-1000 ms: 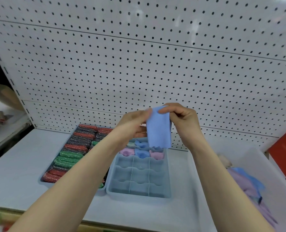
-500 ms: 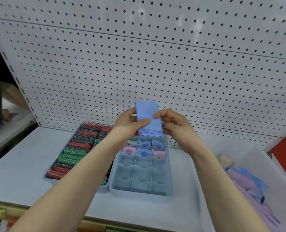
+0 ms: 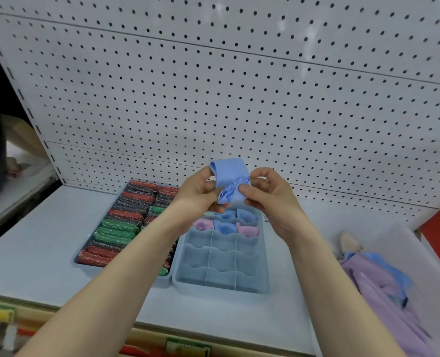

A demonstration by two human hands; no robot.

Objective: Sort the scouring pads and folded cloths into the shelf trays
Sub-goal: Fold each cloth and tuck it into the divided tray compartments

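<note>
Two sets of fingertips pinch one blue cloth (image 3: 230, 180) from either side, above the far end of the divided tray. The left hand (image 3: 201, 194) has its thumb against the cloth's left edge near the top fold, with its other fingers curled beneath the bunched lower end. The right hand (image 3: 268, 194) presses its thumb into the crumpled, rolled part of the cloth, and its fingers curl round behind the right edge. The cloth stands roughly upright between the hands, smooth and folded over at the top, gathered into a wad at the bottom. It is clear of the tray and touches nothing but the hands.

Just below the hands lies the pale blue divided tray (image 3: 264, 264), three compartments wide. Its far rows hold rolled cloths (image 3: 225, 225) in pink and blue; the near rows show only their bare walls. Touching its left side is a second tray (image 3: 81, 253) packed with scouring pads (image 3: 116, 229) in red, green and dark colours, lying in rows. Both trays rest on a grey shelf (image 3: 33, 240) backed by a white pegboard (image 3: 239, 86). To the right, a clear bin (image 3: 404, 240) holds a loose heap of lilac and blue cloths (image 3: 378, 287).
</note>
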